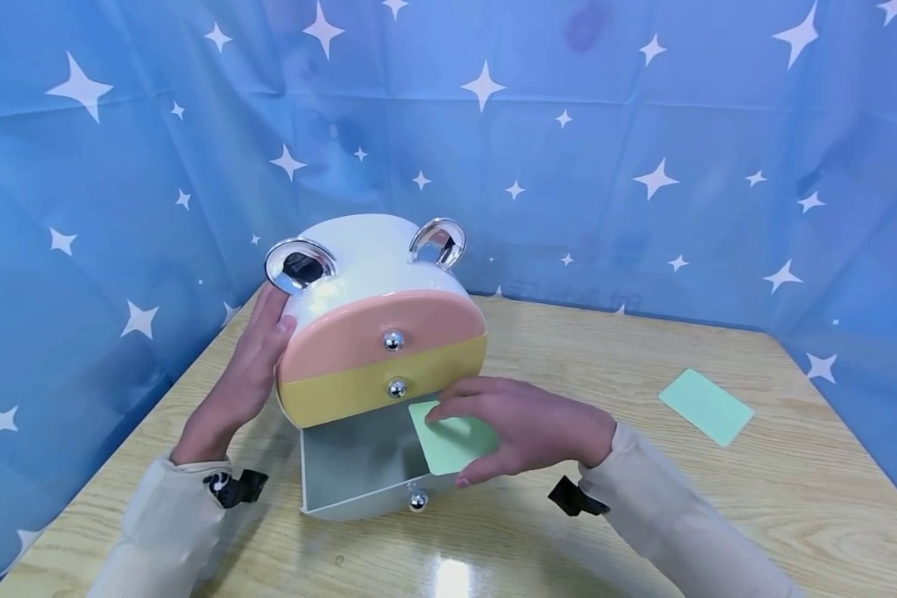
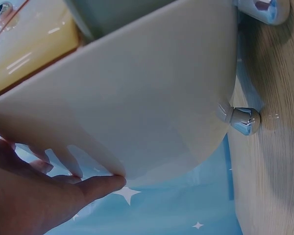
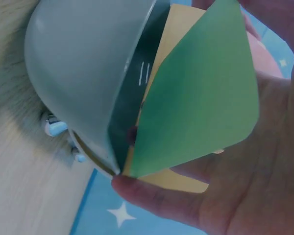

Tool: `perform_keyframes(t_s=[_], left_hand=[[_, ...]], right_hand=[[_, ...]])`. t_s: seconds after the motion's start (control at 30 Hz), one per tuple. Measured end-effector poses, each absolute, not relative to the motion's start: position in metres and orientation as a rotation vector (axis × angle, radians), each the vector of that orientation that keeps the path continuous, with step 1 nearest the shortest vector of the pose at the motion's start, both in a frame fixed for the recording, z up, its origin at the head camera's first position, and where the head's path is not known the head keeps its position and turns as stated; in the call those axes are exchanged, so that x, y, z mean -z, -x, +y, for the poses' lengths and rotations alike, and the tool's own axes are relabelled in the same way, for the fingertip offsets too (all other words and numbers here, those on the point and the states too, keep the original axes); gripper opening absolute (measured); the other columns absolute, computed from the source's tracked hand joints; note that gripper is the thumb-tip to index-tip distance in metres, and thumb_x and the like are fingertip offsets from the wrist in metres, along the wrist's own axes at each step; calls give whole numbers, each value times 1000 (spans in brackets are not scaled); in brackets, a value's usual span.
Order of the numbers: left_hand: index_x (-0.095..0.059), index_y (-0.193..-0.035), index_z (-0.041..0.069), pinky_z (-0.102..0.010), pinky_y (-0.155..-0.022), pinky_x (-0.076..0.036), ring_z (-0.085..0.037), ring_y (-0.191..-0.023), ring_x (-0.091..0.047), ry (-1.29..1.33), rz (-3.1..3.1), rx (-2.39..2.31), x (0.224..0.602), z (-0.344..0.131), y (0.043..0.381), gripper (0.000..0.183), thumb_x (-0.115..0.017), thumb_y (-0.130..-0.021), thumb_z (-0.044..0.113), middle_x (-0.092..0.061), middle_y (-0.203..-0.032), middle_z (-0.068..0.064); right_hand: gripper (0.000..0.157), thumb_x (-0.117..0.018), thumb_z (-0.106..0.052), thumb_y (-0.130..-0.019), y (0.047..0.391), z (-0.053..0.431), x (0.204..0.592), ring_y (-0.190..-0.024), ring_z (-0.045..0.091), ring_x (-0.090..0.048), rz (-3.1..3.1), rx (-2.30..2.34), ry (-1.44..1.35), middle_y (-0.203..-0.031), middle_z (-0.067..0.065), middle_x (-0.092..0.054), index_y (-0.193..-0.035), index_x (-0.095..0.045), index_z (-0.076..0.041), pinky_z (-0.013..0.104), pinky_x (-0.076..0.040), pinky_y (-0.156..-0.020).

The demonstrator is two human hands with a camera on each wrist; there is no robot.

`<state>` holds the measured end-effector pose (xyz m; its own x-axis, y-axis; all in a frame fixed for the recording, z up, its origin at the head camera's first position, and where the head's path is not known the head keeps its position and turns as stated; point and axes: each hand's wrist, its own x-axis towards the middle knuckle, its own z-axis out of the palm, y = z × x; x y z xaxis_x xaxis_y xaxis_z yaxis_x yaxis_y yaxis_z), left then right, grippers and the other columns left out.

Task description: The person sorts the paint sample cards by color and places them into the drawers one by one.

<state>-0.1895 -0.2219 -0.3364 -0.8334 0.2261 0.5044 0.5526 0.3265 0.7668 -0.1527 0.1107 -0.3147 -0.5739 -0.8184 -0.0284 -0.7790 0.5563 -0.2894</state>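
Note:
A rounded cabinet (image 1: 366, 266) stands on the table with a white shell, pink and yellow drawer fronts and two shiny ring-shaped ears. Its bottom grey drawer (image 1: 351, 457) is pulled out. My left hand (image 1: 250, 357) rests against the cabinet's left side, fingers extended; the left wrist view shows the thumb and fingertips touching the pale wall. Over the right part of the drawer, my right hand (image 1: 519, 423) holds a light green card (image 1: 448, 444), tilted, with bent fingers at its edge. In the right wrist view the right thumb lies at the drawer's rim.
A second green card (image 1: 706, 407) lies flat on the wooden table (image 1: 590, 349) to the right. Chrome knobs (image 1: 417, 501) stick out from the drawer fronts. A blue curtain (image 1: 553, 166) with white stars surrounds the table at the back and sides.

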Motion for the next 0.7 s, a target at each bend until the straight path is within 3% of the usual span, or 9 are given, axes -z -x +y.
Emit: perform_keyframes(t_s=[0.17,0.4,0.7], left_hand=[[-21,-160,36,-72,-118,-6,-27,-151,-9,691,-2297,1515,337,-222,189,59,-30,-103,25,-13,-167,-1],[-21,-160,37,-73,-118,-7,-25,-150,-10,686,-2308,1522,337,-222,189,58,-29,-103,27,-15,-166,0],[-22,-160,36,-72,-118,-6,-24,-151,-11,704,-2294,1506,337,-223,190,59,-30,-103,25,-15,-166,1]], right_hand=[[64,-79,-51,-80,146,105,311,-124,17,-58,2668,298,1357,-142,-1,-55,-135,-61,-25,37,-51,-102],[62,-77,-50,-82,147,93,312,-127,14,-56,2595,312,1368,-140,-3,-57,-136,-60,-24,35,-48,-106],[46,-69,-38,-93,155,86,323,-125,15,-58,2563,374,1406,-133,-4,-63,-134,-62,-18,35,-47,-106]])
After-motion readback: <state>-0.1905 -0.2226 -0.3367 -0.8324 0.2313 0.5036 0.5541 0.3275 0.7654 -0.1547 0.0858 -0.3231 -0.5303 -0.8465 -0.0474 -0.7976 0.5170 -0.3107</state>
